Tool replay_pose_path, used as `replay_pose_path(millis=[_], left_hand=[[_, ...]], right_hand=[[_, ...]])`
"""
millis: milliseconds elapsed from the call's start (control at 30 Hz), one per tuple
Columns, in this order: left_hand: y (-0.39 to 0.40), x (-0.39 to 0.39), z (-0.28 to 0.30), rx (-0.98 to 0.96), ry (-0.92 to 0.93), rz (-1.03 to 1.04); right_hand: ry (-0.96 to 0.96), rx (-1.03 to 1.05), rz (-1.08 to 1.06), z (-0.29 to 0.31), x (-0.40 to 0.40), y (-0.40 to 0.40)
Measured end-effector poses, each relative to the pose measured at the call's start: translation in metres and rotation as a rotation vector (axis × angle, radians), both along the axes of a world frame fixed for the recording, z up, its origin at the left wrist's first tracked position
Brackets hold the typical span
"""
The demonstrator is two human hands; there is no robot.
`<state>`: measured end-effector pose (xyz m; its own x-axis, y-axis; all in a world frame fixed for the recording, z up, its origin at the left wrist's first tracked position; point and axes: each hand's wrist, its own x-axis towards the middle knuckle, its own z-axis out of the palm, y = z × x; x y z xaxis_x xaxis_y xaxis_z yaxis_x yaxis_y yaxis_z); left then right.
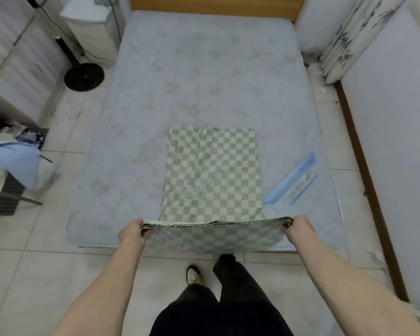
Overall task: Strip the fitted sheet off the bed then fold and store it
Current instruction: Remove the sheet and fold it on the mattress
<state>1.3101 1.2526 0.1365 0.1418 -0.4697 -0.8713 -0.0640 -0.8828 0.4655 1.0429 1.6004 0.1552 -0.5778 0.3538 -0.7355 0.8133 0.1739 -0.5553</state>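
Now left hand (132,232) and right hand (298,227) each grip corner of folded checked sheet (212,175) on mattress (204,81).

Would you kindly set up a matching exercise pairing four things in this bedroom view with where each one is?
Things:
1. checkered sheet
2. fan base
3. blue packet
4. curtain

Places:
A. on the floor left of the bed
B. on the mattress, right of the sheet
C. against the right wall
D. near edge held by the left hand and right hand

Pairs: 1-D, 2-A, 3-B, 4-C
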Motion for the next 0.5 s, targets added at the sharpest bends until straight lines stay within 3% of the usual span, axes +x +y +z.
replay_pose_path(millis=[100,267,400,500], left_hand=[[-0.019,-0.029,-0.002,-0.031,-0.028,0.001],[-0.060,-0.102,-0.028,-0.064,-0.068,-0.076],[-0.093,-0.177,-0.047,-0.094,-0.031,-0.051],[-0.119,-0.231,-0.059,-0.137,-0.035,-0.027]], right_hand=[[-0.080,-0.103,-0.246,-0.007,-0.037,-0.020],[-0.081,-0.183,-0.018,-0.036,-0.109,-0.054],[-0.033,-0.039,0.348,-0.073,-0.176,-0.084],[0.040,0.013,0.400,-0.098,-0.230,-0.109]])
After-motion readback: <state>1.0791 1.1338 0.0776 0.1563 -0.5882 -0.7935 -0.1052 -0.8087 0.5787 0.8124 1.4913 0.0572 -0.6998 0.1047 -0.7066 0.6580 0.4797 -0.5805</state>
